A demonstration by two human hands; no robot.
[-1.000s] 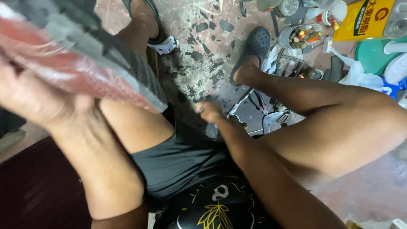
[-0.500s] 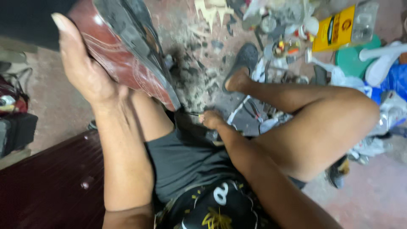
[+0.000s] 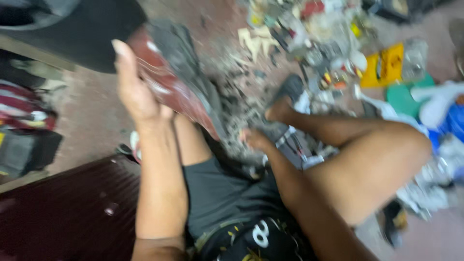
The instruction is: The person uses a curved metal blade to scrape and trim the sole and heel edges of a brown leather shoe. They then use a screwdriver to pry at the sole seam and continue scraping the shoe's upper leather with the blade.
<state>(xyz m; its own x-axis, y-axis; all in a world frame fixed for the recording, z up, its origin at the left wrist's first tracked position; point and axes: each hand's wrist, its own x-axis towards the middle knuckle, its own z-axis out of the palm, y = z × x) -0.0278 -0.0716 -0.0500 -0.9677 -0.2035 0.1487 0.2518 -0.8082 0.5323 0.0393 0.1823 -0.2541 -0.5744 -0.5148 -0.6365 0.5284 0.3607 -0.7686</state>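
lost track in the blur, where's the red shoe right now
In the head view, the red shoe is upper left, sole up, held in the left hand above the left thigh.

Dark red shoe (image 3: 169, 92) with grey sole, black shorts (image 3: 222, 203), yellow packet (image 3: 384, 65), green lid (image 3: 401, 96)

A yellow packet (image 3: 383, 66) and green lid (image 3: 403, 96) — beside blurred floor clutter (image 3: 314, 43).

The left hand (image 3: 137, 94) holds up a red shoe (image 3: 176, 79), its grey sole turned toward the camera. The right hand (image 3: 256, 140) reaches down to the littered floor (image 3: 96, 111) between the bare legs, whether closed or not lost in blur. A yellow packet (image 3: 384, 65) lies among clutter beyond the knee.
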